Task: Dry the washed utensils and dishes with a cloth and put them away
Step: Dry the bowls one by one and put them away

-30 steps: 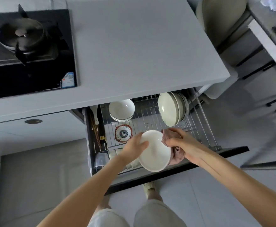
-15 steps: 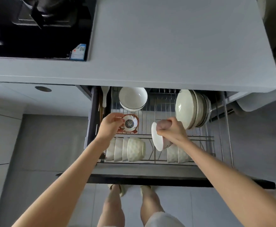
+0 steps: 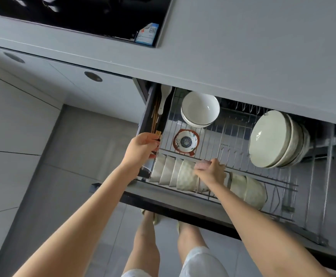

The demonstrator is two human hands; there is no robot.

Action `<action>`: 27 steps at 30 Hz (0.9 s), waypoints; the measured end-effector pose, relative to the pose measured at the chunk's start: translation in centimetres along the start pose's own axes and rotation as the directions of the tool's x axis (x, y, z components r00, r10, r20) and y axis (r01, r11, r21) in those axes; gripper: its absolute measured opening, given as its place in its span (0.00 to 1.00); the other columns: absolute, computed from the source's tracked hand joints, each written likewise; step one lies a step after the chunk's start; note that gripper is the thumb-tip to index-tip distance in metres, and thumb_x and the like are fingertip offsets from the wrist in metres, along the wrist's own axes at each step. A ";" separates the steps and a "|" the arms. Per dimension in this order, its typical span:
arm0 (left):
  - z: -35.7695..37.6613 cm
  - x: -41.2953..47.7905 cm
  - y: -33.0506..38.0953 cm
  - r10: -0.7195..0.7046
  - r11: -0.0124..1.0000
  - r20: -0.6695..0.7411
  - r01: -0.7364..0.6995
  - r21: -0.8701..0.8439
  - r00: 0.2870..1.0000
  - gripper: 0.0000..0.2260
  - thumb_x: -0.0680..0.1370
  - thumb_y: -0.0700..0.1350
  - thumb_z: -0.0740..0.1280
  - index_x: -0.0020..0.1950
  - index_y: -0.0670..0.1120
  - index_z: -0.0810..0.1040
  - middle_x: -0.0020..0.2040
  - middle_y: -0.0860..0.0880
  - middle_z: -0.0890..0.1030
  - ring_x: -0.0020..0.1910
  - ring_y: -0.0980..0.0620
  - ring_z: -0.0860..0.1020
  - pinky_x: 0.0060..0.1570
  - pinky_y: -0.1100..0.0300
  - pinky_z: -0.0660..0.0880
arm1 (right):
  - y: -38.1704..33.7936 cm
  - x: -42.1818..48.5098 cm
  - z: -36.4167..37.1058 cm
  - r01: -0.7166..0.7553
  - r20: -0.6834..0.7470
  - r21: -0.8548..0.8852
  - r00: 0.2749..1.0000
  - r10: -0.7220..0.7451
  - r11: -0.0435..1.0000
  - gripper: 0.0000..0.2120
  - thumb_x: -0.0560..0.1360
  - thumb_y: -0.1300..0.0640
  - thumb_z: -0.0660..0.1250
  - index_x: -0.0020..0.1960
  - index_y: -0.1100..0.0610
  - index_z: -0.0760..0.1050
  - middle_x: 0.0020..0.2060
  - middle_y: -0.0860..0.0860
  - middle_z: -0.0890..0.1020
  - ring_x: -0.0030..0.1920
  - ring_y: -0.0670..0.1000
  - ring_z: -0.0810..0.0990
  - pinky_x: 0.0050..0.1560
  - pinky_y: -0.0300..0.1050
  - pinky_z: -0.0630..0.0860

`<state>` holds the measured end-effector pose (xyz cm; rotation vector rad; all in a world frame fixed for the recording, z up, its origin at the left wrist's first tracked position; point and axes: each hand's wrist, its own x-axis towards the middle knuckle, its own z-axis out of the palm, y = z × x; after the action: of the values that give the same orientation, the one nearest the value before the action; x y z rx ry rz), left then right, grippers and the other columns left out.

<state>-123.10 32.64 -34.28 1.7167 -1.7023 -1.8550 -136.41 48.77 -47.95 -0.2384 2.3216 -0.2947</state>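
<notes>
A pull-out drawer with a wire rack stands open below the counter. My right hand is closed on a pink cloth and sits low over the front row of pale bowls standing on edge. The white bowl I carried is mostly hidden under that hand, at the right end of the row. My left hand holds nothing. Its bent fingers rest at the divider beside the chopsticks.
Stacked white bowls, a small patterned dish, large bowls on edge and more bowls fill the rack. A white spoon lies in the left slot. The countertop and hob overhang. My legs stand below the drawer front.
My right hand has lowered the white bowl into the front row and kept the cloth. My left hand has moved left from the small dish to the divider.
</notes>
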 end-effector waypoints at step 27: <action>-40.7 -16.3 -8.4 -0.184 0.838 -0.569 -0.174 -0.517 0.802 0.09 0.76 0.35 0.66 0.55 0.42 0.78 0.43 0.46 0.81 0.41 0.51 0.79 0.41 0.60 0.77 | -37.1 -35.6 5.3 0.711 0.368 0.422 0.433 -0.823 0.563 0.23 0.67 0.61 0.74 0.56 0.45 0.71 0.46 0.44 0.78 0.37 0.42 0.78 0.38 0.45 0.75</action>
<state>-82.45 21.45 -19.68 1.7621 -0.8074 -1.3612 -105.15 21.80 -16.89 -1.1624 1.4453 -0.8112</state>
